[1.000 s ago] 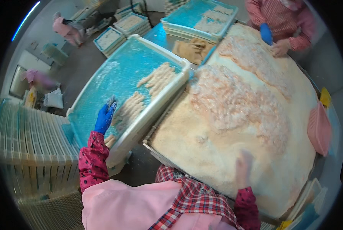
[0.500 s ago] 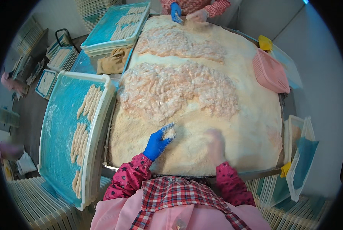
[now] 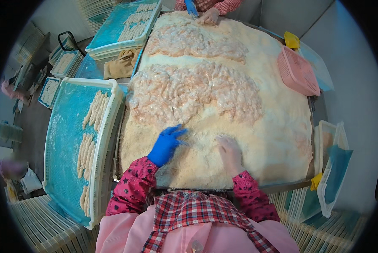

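My left hand (image 3: 166, 145), in a blue glove, is over the pale breadcrumb-like coating (image 3: 197, 168) on the table, fingers stretched forward and apart. Its fingertips are close to the near edge of a wet, pale pink heap of raw meat pieces (image 3: 193, 90). My right hand (image 3: 230, 155), in a thin see-through glove, rests palm down on the crumbs to the right, its fingers reaching forward and loosely spread. Neither hand shows anything in its grasp. On my left, a white-rimmed tray (image 3: 113, 101) lined with blue holds rows of coated strips (image 3: 85, 154).
Across the table another person's gloved hands (image 3: 209, 16) work beside a second meat heap (image 3: 193, 42). A pink basket (image 3: 296, 71) stands on the right edge. A similar tray (image 3: 142, 42) and a brown cloth (image 3: 121, 65) are at far left. Stacked frames (image 3: 49, 227) flank me below.
My left hand has moved slightly forward and opened; the whitish crumbly clump in it is gone. My right hand, blurred before, now lies still, a little further left.
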### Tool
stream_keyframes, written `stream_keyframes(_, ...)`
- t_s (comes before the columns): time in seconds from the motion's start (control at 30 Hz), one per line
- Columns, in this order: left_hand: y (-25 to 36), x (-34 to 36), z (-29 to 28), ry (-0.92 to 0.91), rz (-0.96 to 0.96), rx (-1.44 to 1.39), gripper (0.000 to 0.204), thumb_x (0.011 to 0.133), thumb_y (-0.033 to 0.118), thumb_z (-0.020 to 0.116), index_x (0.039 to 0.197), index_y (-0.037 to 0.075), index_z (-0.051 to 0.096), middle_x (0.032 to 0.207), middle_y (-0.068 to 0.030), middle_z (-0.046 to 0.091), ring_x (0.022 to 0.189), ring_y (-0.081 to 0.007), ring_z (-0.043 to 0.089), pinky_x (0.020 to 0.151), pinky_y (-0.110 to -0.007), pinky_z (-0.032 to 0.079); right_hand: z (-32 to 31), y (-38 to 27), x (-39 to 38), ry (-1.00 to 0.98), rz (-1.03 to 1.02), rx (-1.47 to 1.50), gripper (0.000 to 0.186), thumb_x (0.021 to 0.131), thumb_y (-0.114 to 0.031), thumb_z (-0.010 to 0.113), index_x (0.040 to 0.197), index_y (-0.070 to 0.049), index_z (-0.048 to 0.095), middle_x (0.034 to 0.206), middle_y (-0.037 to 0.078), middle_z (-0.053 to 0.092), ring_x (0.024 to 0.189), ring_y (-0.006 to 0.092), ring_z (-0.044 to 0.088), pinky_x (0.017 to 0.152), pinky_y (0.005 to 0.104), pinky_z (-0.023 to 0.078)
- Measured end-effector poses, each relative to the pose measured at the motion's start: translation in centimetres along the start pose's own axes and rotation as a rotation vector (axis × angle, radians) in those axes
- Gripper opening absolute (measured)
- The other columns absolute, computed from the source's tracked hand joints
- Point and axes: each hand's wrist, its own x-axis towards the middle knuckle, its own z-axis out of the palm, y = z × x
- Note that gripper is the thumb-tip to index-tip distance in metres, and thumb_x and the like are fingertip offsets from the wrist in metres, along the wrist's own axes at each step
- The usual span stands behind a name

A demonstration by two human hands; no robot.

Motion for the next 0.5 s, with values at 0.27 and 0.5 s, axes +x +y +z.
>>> stream_keyframes(0.27,2.6,-1.6,4.2,-0.053,-0.387,0.222,0.038,0.08,0.022,0.068,0.114,0.007,0.058,0.104,-0.0135,0.061,0.095,-0.0282,0.06,0.083,-0.035,0.047,0.7,1.6,-1.1,0.049,0.362,0.607,0.027,0.084,0.0,0.051,0.109,-0.003,0.06,0.099,0.009,0.063,0.089,0.0182,0.061,0.077,0.0282,0.047)
stream_keyframes(0.5,4.2,0.1,3.0,0.555,-0.288,-0.344,0.032,0.079,0.006,0.066,0.11,0.005,0.058,0.103,-0.0108,0.061,0.093,-0.0213,0.06,0.079,-0.03,0.048,-0.8,-0.7,-1.5,-0.086,0.147,0.218,0.03,0.081,0.0,0.054,0.11,-0.003,0.059,0.1,0.013,0.062,0.093,0.0269,0.06,0.082,0.0301,0.046)
